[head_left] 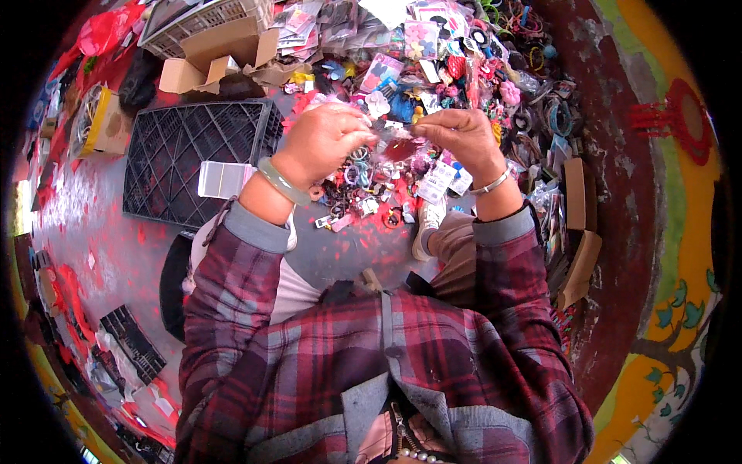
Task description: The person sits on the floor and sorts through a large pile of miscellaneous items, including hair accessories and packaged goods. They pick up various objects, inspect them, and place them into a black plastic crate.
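Grey floor (332, 255), paint-spattered, carries everything. Above it the left hand (325, 139) and right hand (456, 135) each pinch an end of a small clear packet (398, 147) holding something red. Below lies a heap of hair accessories (433, 69); a slack pinch could drop the packet among them. Open floor lies near the black plastic crate (193, 155).

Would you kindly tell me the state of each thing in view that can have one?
Left hand: raised, fingers pinched on the small clear packet.
Right hand: raised, pinching the packet's other end.
Small clear packet: held between both hands, a red piece inside.
Black plastic crate: lying flat on the floor.
Cardboard boxes: open, flaps up.
White basket: tilted among the clutter.
Heap of hair accessories: loose, spread over the floor.
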Motion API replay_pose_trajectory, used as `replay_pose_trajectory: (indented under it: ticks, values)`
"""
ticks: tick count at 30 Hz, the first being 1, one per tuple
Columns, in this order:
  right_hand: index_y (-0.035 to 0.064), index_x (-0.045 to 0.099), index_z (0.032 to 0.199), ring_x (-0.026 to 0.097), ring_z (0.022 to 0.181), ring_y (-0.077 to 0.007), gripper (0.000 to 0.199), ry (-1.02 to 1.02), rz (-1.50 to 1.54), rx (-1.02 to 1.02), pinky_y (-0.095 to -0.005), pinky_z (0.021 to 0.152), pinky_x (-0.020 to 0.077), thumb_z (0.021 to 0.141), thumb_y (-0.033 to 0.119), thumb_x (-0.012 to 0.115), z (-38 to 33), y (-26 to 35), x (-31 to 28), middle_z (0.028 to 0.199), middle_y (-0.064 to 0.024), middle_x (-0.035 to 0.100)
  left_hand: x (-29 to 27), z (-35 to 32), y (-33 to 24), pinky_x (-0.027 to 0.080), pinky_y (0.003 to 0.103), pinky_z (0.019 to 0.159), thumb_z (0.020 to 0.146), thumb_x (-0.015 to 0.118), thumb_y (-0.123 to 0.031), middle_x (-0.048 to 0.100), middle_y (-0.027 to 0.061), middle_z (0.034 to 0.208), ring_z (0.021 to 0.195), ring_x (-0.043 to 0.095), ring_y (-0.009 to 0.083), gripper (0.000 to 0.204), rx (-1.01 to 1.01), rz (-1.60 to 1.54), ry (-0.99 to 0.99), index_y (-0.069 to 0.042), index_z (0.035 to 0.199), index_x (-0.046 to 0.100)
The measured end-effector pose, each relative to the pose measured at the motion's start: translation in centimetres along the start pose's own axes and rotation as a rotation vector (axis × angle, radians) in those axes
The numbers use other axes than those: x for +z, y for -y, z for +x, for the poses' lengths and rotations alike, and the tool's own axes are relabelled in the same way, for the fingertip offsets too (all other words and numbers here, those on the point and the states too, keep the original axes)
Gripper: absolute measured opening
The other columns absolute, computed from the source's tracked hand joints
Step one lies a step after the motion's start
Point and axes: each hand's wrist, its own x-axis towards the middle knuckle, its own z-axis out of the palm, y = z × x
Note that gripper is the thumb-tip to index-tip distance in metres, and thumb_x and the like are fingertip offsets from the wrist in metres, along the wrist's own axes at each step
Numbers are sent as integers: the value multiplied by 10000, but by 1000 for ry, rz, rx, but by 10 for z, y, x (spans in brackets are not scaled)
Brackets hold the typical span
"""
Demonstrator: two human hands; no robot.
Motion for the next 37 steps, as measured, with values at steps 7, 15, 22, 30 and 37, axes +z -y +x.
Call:
replay_pose_trajectory:
  ticks: [7,15,22,30,37]
  values:
    - [-37,664,809,615,745,-167,151,-144,236,-9,-285,749,468,781,103,615,-1,5,-25,773,-100,656,-12,-2,1,441,267,808,815,597,-142,634,79,930,894,576,132,186,-381,-584,-135,3,925,633]
    - [-24,663,824,606,712,-142,149,-60,357,84,-260,692,463,786,113,618,2,3,2,746,-82,656,15,7,-11,392,270,882,871,542,-208,612,65,1005,957,545,137,288,-475,-1035,-15,24,1035,589]
    - [-20,652,794,599,683,-135,142,-74,396,133,-256,673,459,790,116,611,5,0,9,742,-82,653,24,3,-3,448,264,790,888,512,-208,649,79,898,852,595,134,266,-473,-988,-29,26,941,628]
    - [-3,644,845,613,691,-129,115,-329,403,88,-224,599,461,793,95,612,7,-10,-9,741,-63,645,19,-1,-2,442,195,626,890,507,-259,645,60,900,754,587,76,286,-676,-1107,-104,-9,981,613]
    - [98,474,1218,532,1012,-277,552,-520,-869,-132,-357,862,441,694,34,634,21,-49,-40,1072,-151,582,-1,-27,25,455,228,642,879,525,-226,625,88,892,727,585,129,225,-704,-1214,-342,-19,947,578]
